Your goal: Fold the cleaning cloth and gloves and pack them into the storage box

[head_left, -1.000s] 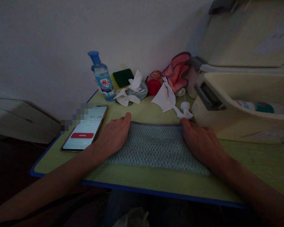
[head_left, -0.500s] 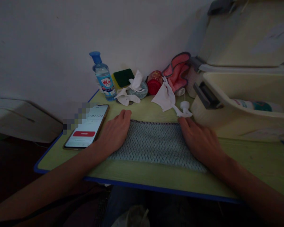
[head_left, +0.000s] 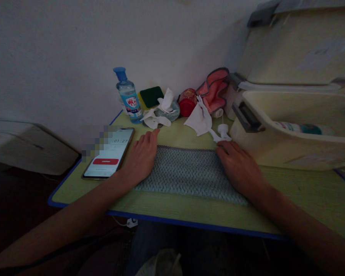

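Note:
A grey-blue woven cleaning cloth [head_left: 189, 172] lies flat as a wide strip on the table, its dark-stitched edge at the far side. My left hand [head_left: 142, 155] rests over the cloth's left end, closed, with the index finger side pointing forward past the stitched edge. At the far right corner, my right hand [head_left: 238, 165] has its fingers bent down onto the cloth. The cloth's ends are partly hidden under both hands. Just left of my left hand lies a phone [head_left: 106, 161] with a lit timer screen.
Along the wall stand a blue-capped detergent bottle [head_left: 129, 97], a green-and-yellow sponge [head_left: 151, 96], white scraps [head_left: 199, 117], a red-lidded item [head_left: 187, 107] and a pink cloth [head_left: 214, 92]. A white pump top [head_left: 222, 130] touches the open cream box [head_left: 293, 151] on the right. The table [head_left: 172, 205] has a blue rim.
My left hand has shifted slightly forward along the cloth's left end. The right hand stays at its corner with fingers a little more bent. The view has moved slightly.

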`<action>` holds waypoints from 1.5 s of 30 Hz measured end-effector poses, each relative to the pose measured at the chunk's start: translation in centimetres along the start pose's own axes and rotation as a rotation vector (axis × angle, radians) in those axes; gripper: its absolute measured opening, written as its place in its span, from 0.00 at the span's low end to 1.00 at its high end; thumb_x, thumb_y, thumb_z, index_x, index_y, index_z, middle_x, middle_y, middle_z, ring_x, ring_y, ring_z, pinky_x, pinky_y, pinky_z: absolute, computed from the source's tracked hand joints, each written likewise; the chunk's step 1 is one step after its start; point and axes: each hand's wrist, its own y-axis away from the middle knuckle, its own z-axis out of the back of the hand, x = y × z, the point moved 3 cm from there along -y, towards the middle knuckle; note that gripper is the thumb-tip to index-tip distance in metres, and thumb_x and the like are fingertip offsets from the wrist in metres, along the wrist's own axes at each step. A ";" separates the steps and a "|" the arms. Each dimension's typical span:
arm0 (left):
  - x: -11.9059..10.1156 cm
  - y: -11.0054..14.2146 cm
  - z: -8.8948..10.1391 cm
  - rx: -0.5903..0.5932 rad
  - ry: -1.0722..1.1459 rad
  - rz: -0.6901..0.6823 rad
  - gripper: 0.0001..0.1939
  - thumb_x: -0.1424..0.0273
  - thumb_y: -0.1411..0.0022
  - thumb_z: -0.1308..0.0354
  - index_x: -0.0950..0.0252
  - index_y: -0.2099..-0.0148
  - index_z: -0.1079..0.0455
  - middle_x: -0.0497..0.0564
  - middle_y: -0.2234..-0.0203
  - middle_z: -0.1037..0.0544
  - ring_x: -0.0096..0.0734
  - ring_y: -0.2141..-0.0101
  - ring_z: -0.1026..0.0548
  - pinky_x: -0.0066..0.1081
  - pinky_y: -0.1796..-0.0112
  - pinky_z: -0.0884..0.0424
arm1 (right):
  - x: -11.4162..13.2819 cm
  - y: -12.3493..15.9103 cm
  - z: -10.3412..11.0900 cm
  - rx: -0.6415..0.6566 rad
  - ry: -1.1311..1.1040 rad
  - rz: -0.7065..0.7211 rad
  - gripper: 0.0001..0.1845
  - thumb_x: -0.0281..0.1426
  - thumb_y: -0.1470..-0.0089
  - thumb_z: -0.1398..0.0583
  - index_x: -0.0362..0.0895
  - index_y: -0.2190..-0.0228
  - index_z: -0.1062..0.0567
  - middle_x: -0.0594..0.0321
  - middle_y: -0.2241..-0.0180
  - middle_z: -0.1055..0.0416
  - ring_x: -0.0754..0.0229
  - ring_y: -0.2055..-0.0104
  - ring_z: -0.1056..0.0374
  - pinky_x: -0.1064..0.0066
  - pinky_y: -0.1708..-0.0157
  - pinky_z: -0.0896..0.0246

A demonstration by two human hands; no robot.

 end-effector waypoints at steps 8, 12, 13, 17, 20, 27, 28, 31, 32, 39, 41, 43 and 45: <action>0.6 -0.4 -0.4 0.033 0.017 -0.029 0.32 0.88 0.54 0.59 0.71 0.45 0.44 0.60 0.51 0.35 0.43 0.50 0.35 0.42 0.52 0.34 | -0.3 0.3 -0.5 -0.080 -0.034 0.078 0.15 0.16 0.48 0.50 0.33 0.67 0.25 0.42 0.53 0.31 0.47 0.51 0.34 0.60 0.57 0.34; 0.6 -0.9 0.1 0.085 -0.014 -0.076 0.31 0.88 0.53 0.59 0.72 0.45 0.42 0.62 0.48 0.37 0.46 0.49 0.36 0.44 0.52 0.34 | -1.0 0.5 -0.4 -0.083 -0.083 0.139 0.19 0.14 0.50 0.52 0.32 0.64 0.24 0.40 0.47 0.36 0.45 0.46 0.38 0.56 0.51 0.36; 0.4 -0.9 0.5 0.085 -0.034 -0.093 0.30 0.87 0.51 0.58 0.72 0.44 0.42 0.62 0.48 0.37 0.47 0.49 0.36 0.45 0.52 0.34 | -1.1 0.6 -0.1 -0.074 -0.107 0.147 0.20 0.13 0.51 0.53 0.31 0.63 0.24 0.39 0.46 0.37 0.45 0.45 0.38 0.55 0.50 0.37; -2.4 0.2 2.4 0.038 -0.021 -0.186 0.25 0.84 0.45 0.59 0.73 0.44 0.43 0.63 0.45 0.39 0.46 0.46 0.38 0.44 0.50 0.36 | 0.3 0.8 2.0 -0.073 -0.231 0.157 0.27 0.12 0.55 0.55 0.29 0.56 0.27 0.36 0.45 0.40 0.46 0.43 0.40 0.55 0.48 0.39; -5.3 1.6 2.8 0.055 0.046 -0.315 0.24 0.81 0.41 0.59 0.75 0.42 0.44 0.63 0.45 0.38 0.44 0.45 0.39 0.41 0.47 0.38 | 3.0 1.0 3.0 -0.117 -0.322 0.192 0.32 0.13 0.56 0.56 0.27 0.48 0.35 0.39 0.44 0.39 0.50 0.42 0.42 0.57 0.46 0.40; -7.1 3.2 -0.7 0.141 0.101 -0.458 0.25 0.72 0.34 0.61 0.78 0.38 0.48 0.66 0.39 0.44 0.42 0.39 0.47 0.42 0.41 0.47 | 6.2 1.3 0.4 0.028 -0.340 0.224 0.28 0.22 0.45 0.55 0.23 0.44 0.42 0.37 0.40 0.48 0.47 0.37 0.52 0.56 0.42 0.47; -6.7 3.2 -1.0 0.135 0.091 -0.442 0.25 0.70 0.33 0.63 0.77 0.37 0.50 0.64 0.38 0.46 0.42 0.38 0.49 0.43 0.40 0.48 | 6.0 1.4 0.1 0.050 -0.330 0.199 0.27 0.26 0.42 0.55 0.25 0.43 0.43 0.38 0.40 0.49 0.47 0.37 0.52 0.54 0.42 0.48; -5.4 3.2 -1.4 0.145 0.050 -0.386 0.30 0.60 0.32 0.64 0.73 0.35 0.55 0.60 0.36 0.51 0.42 0.36 0.53 0.45 0.39 0.51 | 5.2 1.6 -0.4 0.100 -0.298 0.143 0.30 0.37 0.39 0.54 0.29 0.42 0.43 0.41 0.39 0.51 0.46 0.36 0.55 0.51 0.41 0.51; -5.0 3.3 -1.4 0.156 0.037 -0.374 0.32 0.57 0.33 0.65 0.73 0.35 0.56 0.59 0.36 0.53 0.42 0.36 0.54 0.45 0.39 0.52 | 5.0 1.7 -0.4 0.108 -0.292 0.133 0.32 0.40 0.40 0.54 0.31 0.41 0.43 0.43 0.38 0.52 0.45 0.36 0.56 0.50 0.41 0.52; -2.5 3.4 -1.3 0.186 -0.006 -0.328 0.38 0.50 0.35 0.68 0.73 0.34 0.57 0.57 0.35 0.56 0.41 0.36 0.57 0.41 0.39 0.52 | 4.0 2.3 -0.7 0.125 -0.273 0.112 0.37 0.48 0.40 0.58 0.34 0.40 0.44 0.47 0.37 0.54 0.44 0.36 0.57 0.47 0.41 0.55; -2.0 3.4 -1.4 0.175 -0.011 -0.312 0.38 0.50 0.35 0.67 0.74 0.34 0.57 0.58 0.35 0.55 0.40 0.36 0.56 0.41 0.39 0.51 | 3.7 2.4 -0.8 0.121 -0.271 0.105 0.37 0.48 0.41 0.59 0.35 0.40 0.44 0.47 0.37 0.54 0.43 0.36 0.56 0.46 0.41 0.55; -1.6 3.5 -1.4 0.165 -0.011 -0.294 0.38 0.50 0.36 0.67 0.75 0.34 0.56 0.59 0.35 0.54 0.42 0.36 0.55 0.42 0.39 0.50 | 3.5 2.5 -0.9 0.119 -0.271 0.097 0.38 0.49 0.41 0.59 0.35 0.40 0.44 0.47 0.37 0.54 0.42 0.36 0.57 0.45 0.41 0.55; -1.2 3.5 -1.4 0.160 -0.009 -0.272 0.38 0.49 0.36 0.66 0.74 0.35 0.55 0.59 0.36 0.53 0.45 0.36 0.55 0.45 0.40 0.49 | 3.2 2.5 -1.0 0.117 -0.271 0.090 0.39 0.50 0.41 0.60 0.35 0.40 0.44 0.48 0.37 0.54 0.42 0.36 0.57 0.45 0.41 0.55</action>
